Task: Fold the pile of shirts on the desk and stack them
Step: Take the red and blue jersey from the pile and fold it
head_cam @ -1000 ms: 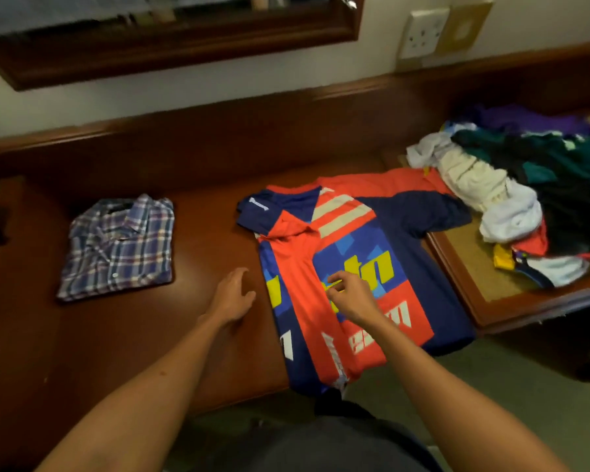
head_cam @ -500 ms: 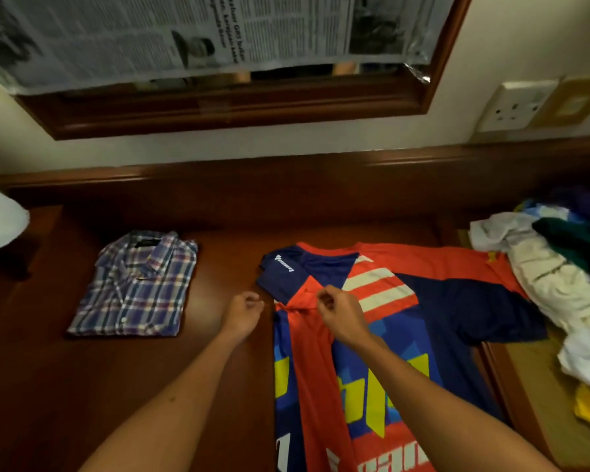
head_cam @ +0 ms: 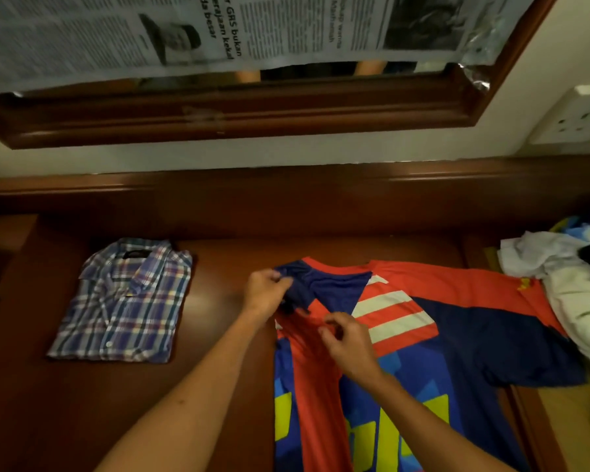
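Both hands pinch the jersey (head_cam: 423, 335) beside one folded plaid shirt (head_cam: 126, 301)

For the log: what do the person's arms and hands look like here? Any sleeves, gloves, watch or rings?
Both forearms are bare as far as the frame shows, with no sleeve in view. The left hand and right hand wear no gloves. No watch, bracelet or ring is visible on either wrist or on the fingers that show.

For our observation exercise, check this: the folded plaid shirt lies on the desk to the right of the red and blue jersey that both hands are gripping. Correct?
Not quite. The head view shows the folded plaid shirt to the left of the red and blue jersey, not right. The left hand and right hand do grip it.
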`<action>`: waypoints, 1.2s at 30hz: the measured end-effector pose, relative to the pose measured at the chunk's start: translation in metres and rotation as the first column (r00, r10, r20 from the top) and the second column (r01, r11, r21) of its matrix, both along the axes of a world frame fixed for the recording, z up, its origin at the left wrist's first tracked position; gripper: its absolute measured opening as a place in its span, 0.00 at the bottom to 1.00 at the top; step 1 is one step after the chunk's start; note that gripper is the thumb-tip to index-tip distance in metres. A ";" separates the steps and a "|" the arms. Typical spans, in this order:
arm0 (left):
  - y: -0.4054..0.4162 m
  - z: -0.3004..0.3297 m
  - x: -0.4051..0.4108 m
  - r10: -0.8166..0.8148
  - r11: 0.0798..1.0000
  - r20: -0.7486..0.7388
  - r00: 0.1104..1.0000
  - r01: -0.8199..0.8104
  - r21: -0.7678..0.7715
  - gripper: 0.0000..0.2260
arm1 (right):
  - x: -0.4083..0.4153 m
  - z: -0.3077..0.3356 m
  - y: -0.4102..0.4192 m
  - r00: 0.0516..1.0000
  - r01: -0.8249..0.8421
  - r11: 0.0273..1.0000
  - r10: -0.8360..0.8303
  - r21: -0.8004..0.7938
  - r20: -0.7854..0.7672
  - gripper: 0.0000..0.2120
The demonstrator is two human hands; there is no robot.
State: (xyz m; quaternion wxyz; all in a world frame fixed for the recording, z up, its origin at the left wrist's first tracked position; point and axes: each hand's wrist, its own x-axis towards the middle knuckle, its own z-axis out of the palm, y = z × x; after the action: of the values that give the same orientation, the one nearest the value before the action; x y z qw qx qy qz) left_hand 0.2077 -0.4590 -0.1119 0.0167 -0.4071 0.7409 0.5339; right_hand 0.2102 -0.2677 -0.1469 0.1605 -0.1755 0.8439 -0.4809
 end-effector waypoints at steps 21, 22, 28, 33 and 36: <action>-0.021 -0.052 -0.018 -0.368 0.803 0.325 0.871 0.474 -0.361 0.06 | -0.038 -0.001 0.096 0.484 0.654 0.750 -0.514 0.098 0.709 0.05; -0.017 -0.049 -0.018 -0.372 0.793 0.333 0.867 0.483 -0.372 0.04 | -0.035 -0.001 0.098 0.471 0.625 0.770 -0.504 0.129 0.724 0.07; 0.031 -0.027 -0.042 -0.515 0.634 0.233 0.825 0.549 -0.545 0.06 | -0.027 0.001 0.098 0.491 0.542 0.814 -0.507 0.207 0.708 0.09; 0.090 -0.023 -0.096 -0.748 0.467 0.255 0.613 0.759 -0.454 0.11 | -0.024 0.003 0.094 0.492 0.600 0.774 -0.557 0.203 0.669 0.05; 0.111 -0.035 -0.112 -0.764 0.324 0.424 0.486 0.858 -0.399 0.18 | -0.025 0.005 0.093 0.498 0.673 0.731 -0.564 0.117 0.659 0.09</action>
State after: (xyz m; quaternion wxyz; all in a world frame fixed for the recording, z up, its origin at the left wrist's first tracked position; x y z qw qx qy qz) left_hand 0.0956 -0.3478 -0.1472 0.2194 -0.0060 0.9601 0.1731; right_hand 0.1855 -0.1743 -0.1423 0.2476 0.3073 0.6966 -0.5991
